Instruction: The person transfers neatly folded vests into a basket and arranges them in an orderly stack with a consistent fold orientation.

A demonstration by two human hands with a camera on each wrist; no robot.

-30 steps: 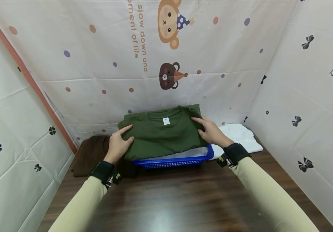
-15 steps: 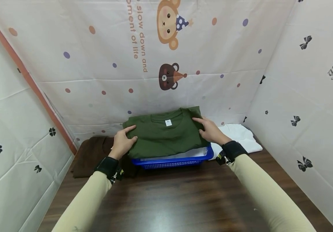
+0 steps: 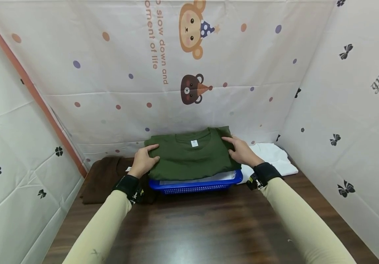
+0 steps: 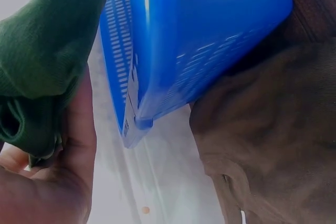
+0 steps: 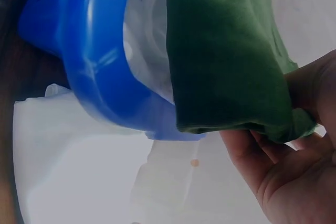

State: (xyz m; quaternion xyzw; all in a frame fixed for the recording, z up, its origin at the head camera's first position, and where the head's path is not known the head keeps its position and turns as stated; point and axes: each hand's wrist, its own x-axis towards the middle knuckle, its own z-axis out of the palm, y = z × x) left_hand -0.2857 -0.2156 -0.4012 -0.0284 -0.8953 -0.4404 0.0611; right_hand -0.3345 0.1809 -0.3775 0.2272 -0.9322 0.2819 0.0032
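Observation:
A folded dark green T-shirt (image 3: 192, 157) with a white neck label is held over a blue plastic basket (image 3: 196, 187). My left hand (image 3: 143, 161) grips its left edge, thumb and forefinger on top and other fingers underneath. At the opposite edge my right hand (image 3: 242, 152) grips it the same way. In the left wrist view the green cloth (image 4: 47, 51) bunches in the hand, apart from the basket rim (image 4: 152, 51). The right wrist view has the shirt's folded side (image 5: 226, 56) above the basket, where something whitish (image 5: 149, 35) shows inside.
Left of the basket lies a folded brown garment (image 3: 101, 179), partly behind my left arm. A folded white garment (image 3: 272, 159) lies to the right. A printed cloth wall (image 3: 126, 121) rises close behind the basket, on the dark wooden table (image 3: 189, 227).
The green T-shirt has lowered toward the basket and levelled out. My left hand has moved right with its edge, while the right hand has shifted only slightly.

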